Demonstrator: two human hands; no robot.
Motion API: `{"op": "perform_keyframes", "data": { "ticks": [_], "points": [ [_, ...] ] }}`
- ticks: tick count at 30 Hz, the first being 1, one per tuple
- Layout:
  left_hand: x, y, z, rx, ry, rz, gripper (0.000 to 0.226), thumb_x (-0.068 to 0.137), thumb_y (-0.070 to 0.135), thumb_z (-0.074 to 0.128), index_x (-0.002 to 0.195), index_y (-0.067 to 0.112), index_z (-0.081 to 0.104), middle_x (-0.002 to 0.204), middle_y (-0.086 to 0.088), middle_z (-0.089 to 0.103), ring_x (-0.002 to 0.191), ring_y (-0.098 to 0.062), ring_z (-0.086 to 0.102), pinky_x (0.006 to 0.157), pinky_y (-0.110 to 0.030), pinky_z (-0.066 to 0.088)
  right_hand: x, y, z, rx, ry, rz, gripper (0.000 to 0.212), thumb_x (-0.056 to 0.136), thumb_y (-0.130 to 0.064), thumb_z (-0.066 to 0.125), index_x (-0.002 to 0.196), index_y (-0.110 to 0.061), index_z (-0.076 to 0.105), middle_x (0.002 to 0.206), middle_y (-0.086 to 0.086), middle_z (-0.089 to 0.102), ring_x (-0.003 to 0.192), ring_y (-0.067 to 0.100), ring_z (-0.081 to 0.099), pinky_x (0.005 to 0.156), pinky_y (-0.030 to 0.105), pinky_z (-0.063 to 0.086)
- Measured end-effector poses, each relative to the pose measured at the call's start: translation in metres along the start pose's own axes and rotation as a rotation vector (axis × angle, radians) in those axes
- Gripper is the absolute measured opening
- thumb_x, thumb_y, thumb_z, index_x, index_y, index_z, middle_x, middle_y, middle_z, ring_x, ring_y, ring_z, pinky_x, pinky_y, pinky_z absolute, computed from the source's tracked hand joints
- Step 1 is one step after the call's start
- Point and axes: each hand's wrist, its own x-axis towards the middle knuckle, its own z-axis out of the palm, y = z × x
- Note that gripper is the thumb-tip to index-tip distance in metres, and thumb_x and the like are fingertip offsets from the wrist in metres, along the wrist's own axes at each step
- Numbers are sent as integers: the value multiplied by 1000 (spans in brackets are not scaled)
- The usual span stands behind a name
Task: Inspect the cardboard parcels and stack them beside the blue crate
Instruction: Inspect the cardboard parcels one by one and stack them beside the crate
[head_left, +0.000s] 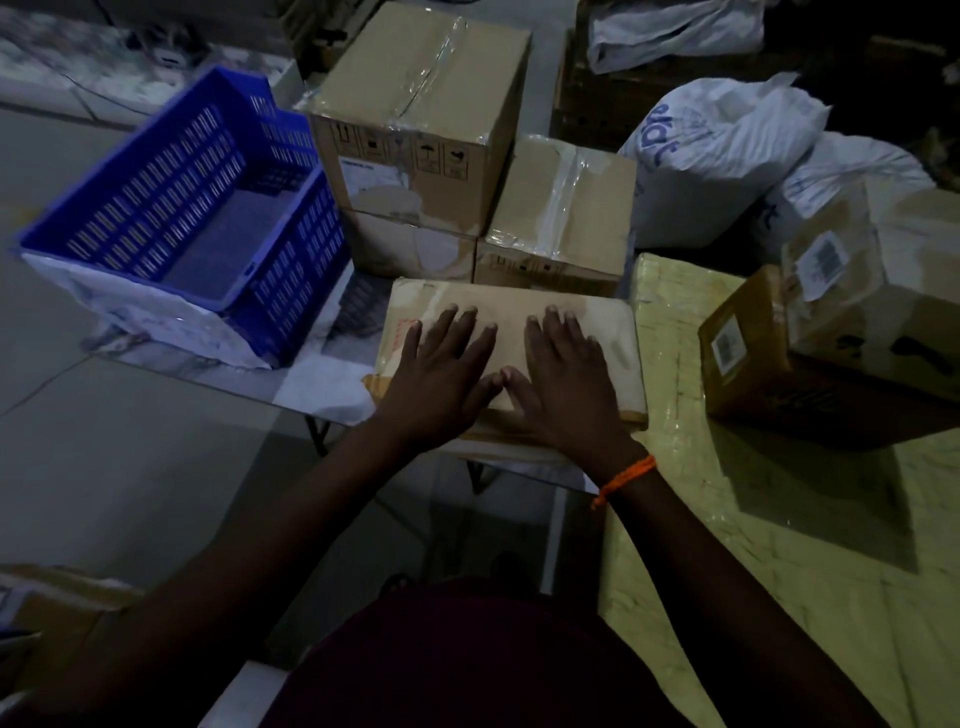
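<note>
Flat cardboard parcel on the worktop, just right of the blue crate, in front of the stacked cartons. Pressed from above by left hand and right hand: fingers straight and spread, palms down, thumbs touching, nothing gripped. Seems to overhang the worktop's near edge, hard to confirm in this dim light. Risk from here: under flat palms alone, could tip off that edge if pressed near the front, or skid sideways against the crate.

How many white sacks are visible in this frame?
3: one sack on the dark stack at top, one right of the small taped box, one farther right behind the labelled boxes. More may be hidden.
</note>
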Motion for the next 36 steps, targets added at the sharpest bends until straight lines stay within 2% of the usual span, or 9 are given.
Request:
{"op": "perform_keyframes", "data": {
  "ticks": [4,10,14,17,20,23,28,33,36],
  "points": [
    [2,0,9,75,6,-34,73,101,63,11,162,24,22,170,-9,13,157,-29,10,124,-53,6,2,0,6,-65,-41,20,78,100,-61,10,164,-17,18,172,11,13,159,29,11,126,51,9],
    [5,1,10,66,-31,-53,73,100,62,9,162,25,17,171,-7,7,157,-27,5,125,-52,4,3,-1,5,-33,-72,45,77,99,-62,9,164,-20,17,173,8,11,159,26,8,126,50,7],
    [-3,7,-2,29,-92,-51,82,94,66,4,162,22,17,170,-8,6,157,-28,6,124,-54,4,-4,0,-8,21,-111,14,70,106,-57,23,164,-18,19,172,7,11,159,24,6,127,48,5],
    [-26,10,-1,15,-47,1,75,99,62,16,161,21,25,169,-7,15,156,-30,14,123,-58,11,-25,3,-9,53,-124,-26,68,108,-55,29,164,-17,19,172,7,13,159,23,7,126,45,5],
    [-47,6,10,56,20,45,70,101,59,27,159,20,31,168,-8,22,154,-31,20,120,-63,18,-49,3,1,38,-73,-52,69,106,-57,25,163,-18,24,171,6,18,159,24,12,126,48,8],
    [-55,3,16,111,29,83,72,101,61,30,160,19,29,168,-8,19,155,-30,18,120,-61,17,-61,3,12,-16,-11,-70,71,104,-59,24,162,-19,28,170,5,21,158,25,16,126,50,10],
    [-49,5,13,56,3,68,72,100,62,27,159,22,30,168,-6,20,155,-29,17,121,-60,14,-57,5,15,-26,10,-69,68,104,-57,28,160,-19,33,168,6,27,157,26,22,125,50,12],
    [-18,-13,-11,-35,-9,-27,72,99,58,16,157,20,34,167,-9,23,155,-29,16,123,-59,14,-24,25,-8,66,86,-40,61,102,-51,37,150,-16,50,159,11,45,147,31,41,119,55,26],
    [15,-34,-21,35,-27,-68,80,95,65,10,160,20,24,169,-12,14,157,-31,6,123,-63,4,13,47,-19,49,103,83,63,102,-53,45,155,-21,44,165,9,34,153,33,29,120,59,22]
  ]
}}
